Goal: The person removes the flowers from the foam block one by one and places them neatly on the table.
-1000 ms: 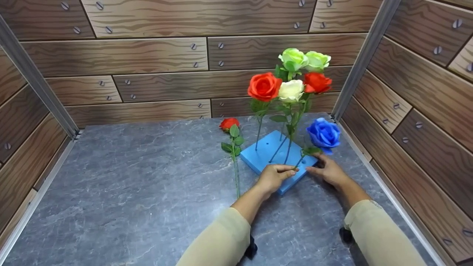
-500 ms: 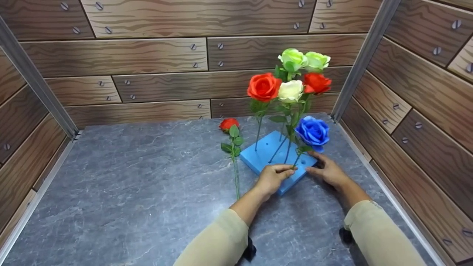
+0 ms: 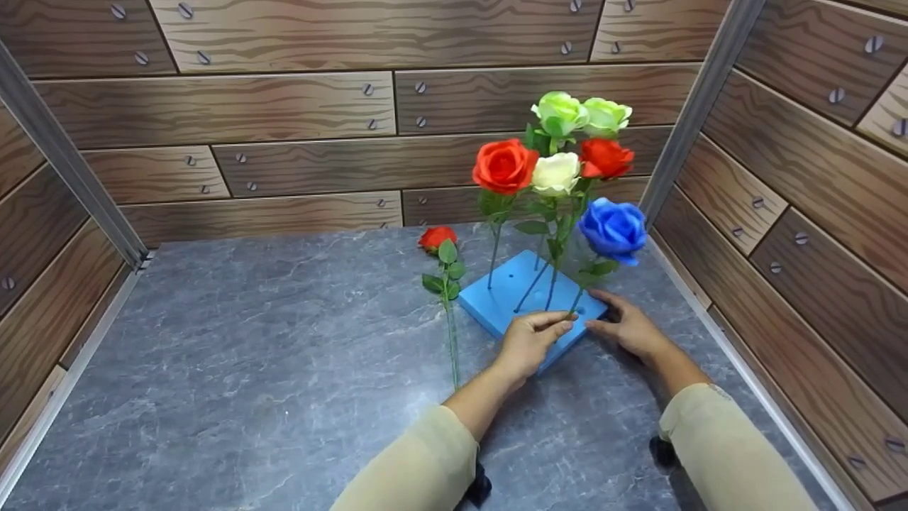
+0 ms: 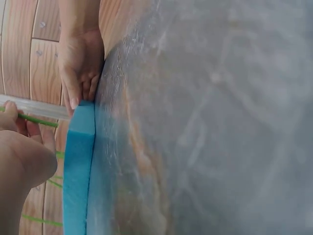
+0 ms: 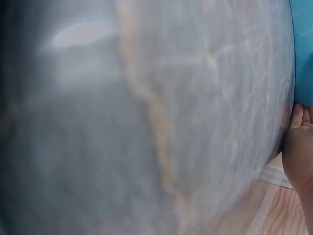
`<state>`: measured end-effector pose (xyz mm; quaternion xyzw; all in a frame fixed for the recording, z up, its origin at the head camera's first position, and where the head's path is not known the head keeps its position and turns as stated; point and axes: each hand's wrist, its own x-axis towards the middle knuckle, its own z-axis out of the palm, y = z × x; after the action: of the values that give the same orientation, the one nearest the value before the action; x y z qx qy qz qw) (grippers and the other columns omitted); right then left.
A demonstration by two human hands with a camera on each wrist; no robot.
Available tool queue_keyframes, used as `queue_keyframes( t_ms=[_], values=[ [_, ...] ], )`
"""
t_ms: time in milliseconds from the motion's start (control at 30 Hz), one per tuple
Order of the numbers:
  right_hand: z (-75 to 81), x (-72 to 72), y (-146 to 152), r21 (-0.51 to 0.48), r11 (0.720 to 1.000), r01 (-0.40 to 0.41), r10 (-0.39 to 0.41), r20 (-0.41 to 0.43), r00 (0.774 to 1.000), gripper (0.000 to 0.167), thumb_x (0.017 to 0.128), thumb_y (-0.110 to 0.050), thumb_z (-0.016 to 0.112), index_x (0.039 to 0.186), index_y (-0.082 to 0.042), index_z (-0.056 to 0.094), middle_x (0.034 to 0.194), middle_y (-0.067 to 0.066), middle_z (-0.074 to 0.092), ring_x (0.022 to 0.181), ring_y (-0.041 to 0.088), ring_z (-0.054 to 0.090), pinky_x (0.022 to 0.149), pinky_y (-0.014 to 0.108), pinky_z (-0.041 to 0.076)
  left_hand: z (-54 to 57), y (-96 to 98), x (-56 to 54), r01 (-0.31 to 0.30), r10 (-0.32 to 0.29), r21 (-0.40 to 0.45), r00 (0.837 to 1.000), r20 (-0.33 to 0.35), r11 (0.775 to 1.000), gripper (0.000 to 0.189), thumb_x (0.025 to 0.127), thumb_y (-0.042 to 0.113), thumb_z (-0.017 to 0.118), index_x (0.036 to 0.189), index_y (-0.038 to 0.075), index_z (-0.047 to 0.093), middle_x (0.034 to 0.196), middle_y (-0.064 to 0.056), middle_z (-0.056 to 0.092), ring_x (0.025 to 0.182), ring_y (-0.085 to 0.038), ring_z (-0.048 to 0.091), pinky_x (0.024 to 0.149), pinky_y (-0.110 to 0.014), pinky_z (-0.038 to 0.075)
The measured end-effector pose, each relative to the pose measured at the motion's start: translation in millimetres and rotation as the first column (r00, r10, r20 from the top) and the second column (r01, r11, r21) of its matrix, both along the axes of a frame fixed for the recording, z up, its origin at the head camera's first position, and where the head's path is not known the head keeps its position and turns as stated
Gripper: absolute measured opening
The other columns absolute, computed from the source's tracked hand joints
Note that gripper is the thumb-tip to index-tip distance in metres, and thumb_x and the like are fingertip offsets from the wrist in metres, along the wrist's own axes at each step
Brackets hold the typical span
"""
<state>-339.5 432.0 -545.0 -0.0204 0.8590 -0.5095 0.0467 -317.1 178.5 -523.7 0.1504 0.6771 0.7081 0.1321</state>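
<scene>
Between thumb and fingers my left hand [image 3: 526, 346] pinches the stem of a blue artificial rose [image 3: 613, 231], low down over the front of a blue foam block [image 3: 484, 301]. The rose stands nearly upright, leaning slightly right; its lower stem end is hidden by the hand. In the left wrist view the green stem [image 4: 41, 121] passes between the fingers, above the block's side. My right hand [image 3: 631, 328] holds the block's right corner, thumb on the near side and fingers on the far side. A hole [image 3: 580, 311] shows beside the blue rose's stem.
Red roses [image 3: 505, 167], a white rose [image 3: 556, 174] and light green roses [image 3: 560, 113] stand in the block, close behind the left hand. Another red rose [image 3: 438, 239] lies on the grey marbled table [image 3: 284, 355], left of the block. Wood-patterned walls [image 3: 284, 106] enclose the table.
The blue rose's head first swung left, then rose up and right, so its stem is now more upright. My left hand shifted slightly; the right hand stayed at the block's corner.
</scene>
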Motion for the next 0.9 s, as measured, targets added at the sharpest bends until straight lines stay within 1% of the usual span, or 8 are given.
queue_keyframes(
  t_ms=[200,300,367,433,533,667,767,900],
  values=[
    [0.2,-1.0,0.3,0.028,1.000,-0.007,0.006,0.025,1.000,0.084,0.105,-0.026,0.075,0.171,-0.004,0.028,0.175,0.029,0.029,0.162,0.047,0.034,0.112,0.016,0.044,7.2,-1.6,7.5,0.016,-0.016,-0.004,0.998,-0.061,1.000,0.027,0.104,0.024,0.073,0.129,0.015,0.081,0.128,0.000,0.080,0.108,-0.005,0.072,0.093,-0.031,0.064],
    [0.0,-1.8,0.8,0.031,0.999,-0.008,0.007,0.025,1.000,0.084,0.105,-0.027,0.074,0.171,-0.004,0.027,0.175,0.030,0.029,0.161,0.047,0.034,0.110,0.013,0.044,8.9,-3.3,9.2,0.019,-0.019,-0.004,0.997,-0.072,1.000,0.027,0.104,0.024,0.073,0.128,0.014,0.081,0.128,-0.001,0.080,0.106,-0.004,0.071,0.090,-0.027,0.063],
    [-0.4,-1.9,0.9,0.023,1.000,-0.011,0.010,0.017,1.000,0.083,0.105,-0.025,0.075,0.171,-0.003,0.028,0.175,0.030,0.029,0.161,0.048,0.034,0.098,0.003,0.040,9.8,-5.2,9.8,0.027,-0.027,0.000,0.997,-0.072,1.000,0.027,0.104,0.024,0.073,0.128,0.013,0.081,0.128,-0.002,0.080,0.108,-0.012,0.074,0.089,-0.026,0.063],
    [-1.0,-2.0,1.1,0.018,1.000,-0.012,0.012,0.013,1.000,0.083,0.105,-0.024,0.075,0.170,-0.003,0.028,0.175,0.030,0.029,0.161,0.048,0.034,0.098,0.002,0.039,11.4,-7.6,10.9,0.031,-0.031,0.005,0.997,-0.069,0.999,0.027,0.105,0.025,0.073,0.128,0.014,0.081,0.128,-0.002,0.080,0.110,-0.018,0.075,0.086,-0.023,0.063],
    [-0.8,-2.1,1.4,0.018,1.000,-0.012,0.012,0.017,1.000,0.083,0.105,-0.024,0.075,0.171,-0.003,0.028,0.176,0.029,0.027,0.162,0.048,0.032,0.110,0.012,0.042,14.7,-11.7,13.0,0.038,-0.038,0.002,0.996,-0.076,0.999,0.027,0.105,0.024,0.073,0.128,0.014,0.081,0.129,-0.003,0.081,0.111,-0.019,0.076,0.085,-0.023,0.063],
    [-0.3,-2.1,1.9,0.038,0.999,-0.010,0.009,0.020,1.000,0.083,0.105,-0.026,0.074,0.171,-0.004,0.028,0.176,0.029,0.026,0.162,0.047,0.032,0.121,0.028,0.043,18.7,-16.1,15.7,0.046,-0.050,-0.036,0.991,-0.127,0.998,0.027,0.105,0.024,0.072,0.128,0.014,0.081,0.128,-0.003,0.080,0.099,-0.007,0.073,0.085,-0.027,0.064],
    [-1.0,-2.5,2.1,0.046,0.999,-0.015,0.014,0.017,1.000,0.083,0.106,-0.026,0.074,0.171,-0.005,0.028,0.175,0.031,0.028,0.159,0.048,0.036,0.112,0.018,0.046,19.9,-18.5,17.9,0.052,-0.062,-0.066,0.984,-0.166,0.996,0.026,0.106,0.024,0.071,0.128,0.015,0.081,0.125,-0.004,0.079,0.092,-0.012,0.073,0.081,-0.029,0.063],
    [-2.0,-3.8,1.6,0.041,0.999,-0.023,0.023,0.006,1.000,0.082,0.106,-0.026,0.074,0.171,-0.004,0.028,0.174,0.031,0.029,0.158,0.049,0.039,0.096,0.004,0.042,20.5,-21.7,20.5,0.056,-0.071,-0.082,0.979,-0.190,0.995,0.025,0.105,0.023,0.072,0.127,0.016,0.082,0.124,-0.003,0.080,0.097,-0.025,0.076,0.076,-0.025,0.062]
  ],
)
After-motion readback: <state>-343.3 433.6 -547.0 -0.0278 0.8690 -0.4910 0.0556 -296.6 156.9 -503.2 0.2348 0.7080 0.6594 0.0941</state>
